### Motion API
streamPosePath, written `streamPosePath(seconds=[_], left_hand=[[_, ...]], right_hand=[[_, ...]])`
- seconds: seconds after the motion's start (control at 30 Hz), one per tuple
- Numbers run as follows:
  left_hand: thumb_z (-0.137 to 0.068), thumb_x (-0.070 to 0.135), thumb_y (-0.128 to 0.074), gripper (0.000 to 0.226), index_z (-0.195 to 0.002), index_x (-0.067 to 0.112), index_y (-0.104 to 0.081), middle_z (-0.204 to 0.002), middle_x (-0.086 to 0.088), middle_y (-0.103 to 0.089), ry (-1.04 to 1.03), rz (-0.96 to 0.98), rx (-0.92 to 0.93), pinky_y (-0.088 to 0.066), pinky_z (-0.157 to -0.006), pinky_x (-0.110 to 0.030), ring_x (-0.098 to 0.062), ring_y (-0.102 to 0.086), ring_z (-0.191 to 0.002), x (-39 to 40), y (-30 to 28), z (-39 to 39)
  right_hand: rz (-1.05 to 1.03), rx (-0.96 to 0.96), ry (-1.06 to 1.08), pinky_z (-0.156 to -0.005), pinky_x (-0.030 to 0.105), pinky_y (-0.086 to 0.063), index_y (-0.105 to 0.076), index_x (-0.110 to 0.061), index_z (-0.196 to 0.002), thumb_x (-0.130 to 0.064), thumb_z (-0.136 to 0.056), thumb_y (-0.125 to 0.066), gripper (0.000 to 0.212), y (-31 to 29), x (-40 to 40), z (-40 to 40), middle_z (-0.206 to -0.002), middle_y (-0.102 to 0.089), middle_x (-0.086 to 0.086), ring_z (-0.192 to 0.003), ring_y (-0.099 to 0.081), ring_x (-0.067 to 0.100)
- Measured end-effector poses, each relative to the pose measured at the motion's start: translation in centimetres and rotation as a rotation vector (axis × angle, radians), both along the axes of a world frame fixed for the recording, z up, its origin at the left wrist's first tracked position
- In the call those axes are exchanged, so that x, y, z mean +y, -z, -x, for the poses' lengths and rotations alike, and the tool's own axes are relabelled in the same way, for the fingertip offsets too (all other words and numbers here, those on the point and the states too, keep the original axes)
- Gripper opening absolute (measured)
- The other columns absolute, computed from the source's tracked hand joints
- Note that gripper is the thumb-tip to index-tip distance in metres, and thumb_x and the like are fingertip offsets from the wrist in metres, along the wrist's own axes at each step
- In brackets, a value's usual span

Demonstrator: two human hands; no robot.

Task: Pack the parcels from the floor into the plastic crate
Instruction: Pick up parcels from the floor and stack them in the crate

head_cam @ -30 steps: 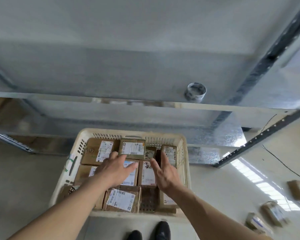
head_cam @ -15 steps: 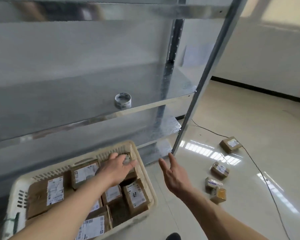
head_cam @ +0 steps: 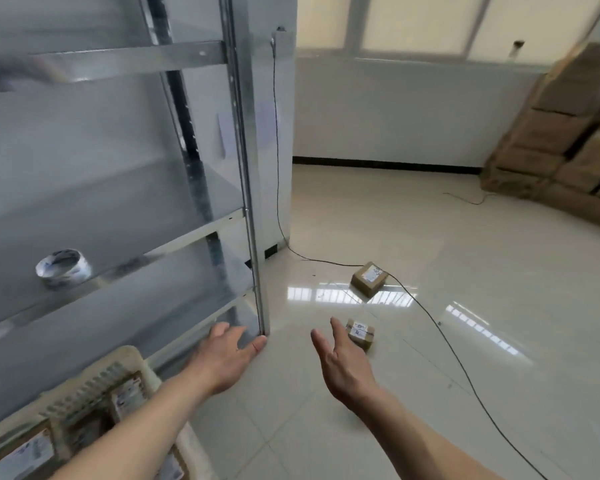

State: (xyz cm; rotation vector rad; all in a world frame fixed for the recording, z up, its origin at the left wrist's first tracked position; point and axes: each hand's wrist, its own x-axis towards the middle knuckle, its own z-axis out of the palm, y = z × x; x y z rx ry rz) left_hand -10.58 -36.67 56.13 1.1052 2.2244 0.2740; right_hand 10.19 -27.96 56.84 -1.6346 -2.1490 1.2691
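Metal shelving upright at left, tape roll on one shelf, black cable trailing across the floor between two parcels: near parcel just beyond right hand, far parcel further out. Both hands spread, holding nothing. Left hand now lifted clear of the plastic crate, packed at bottom left. Bare tile open rightward to stacked cartons

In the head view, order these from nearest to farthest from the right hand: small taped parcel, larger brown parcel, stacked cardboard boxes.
1. Small taped parcel, just beyond the right hand.
2. Larger brown parcel, farther ahead by the cable.
3. Stacked cardboard boxes, far right by the wall.
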Motion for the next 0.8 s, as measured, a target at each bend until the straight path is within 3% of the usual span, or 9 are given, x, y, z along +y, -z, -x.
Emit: streamPosePath(seconds=[0.17,0.37,0.8], left_hand=[[-0.092,0.068,-0.037,0.068,-0.141,0.021,-0.046,-0.154,-0.004,-0.028,0.018,-0.020,0.000,-0.032,-0.109,-0.035,-0.024,-0.036,-0.138,7.8,-0.6,-6.6],[-0.091,0.071,-0.035,0.076,-0.150,0.023,-0.035,-0.159,-0.001,-0.021,0.054,-0.001,-0.018,-0.032,-0.113,-0.040,-0.024,-0.034,-0.141,14.3,-0.5,-11.5],[-0.093,0.069,-0.035,0.074,-0.151,0.023,-0.034,-0.157,-0.002,-0.023,0.112,0.079,-0.085,-0.033,-0.113,-0.039,-0.025,-0.036,-0.139,29.1,4.6,-12.9]], right_hand=[[0.037,-0.009,0.070,-0.116,0.037,-0.032,-0.022,-0.022,-0.161,-0.059,-0.103,-0.037,0.071,0.3,7.8,-7.3,-0.162,-0.038,0.005,-0.148,-0.036,0.027],[0.045,-0.013,0.118,-0.109,0.035,-0.033,-0.022,-0.022,-0.160,-0.053,-0.105,-0.037,0.065,-0.2,14.3,-12.9,-0.159,-0.042,0.008,-0.145,-0.039,0.030],[0.140,-0.080,0.256,-0.116,0.038,-0.028,-0.020,-0.025,-0.162,-0.058,-0.104,-0.035,0.069,4.5,26.8,-15.8,-0.163,-0.036,0.007,-0.149,-0.034,0.030]])
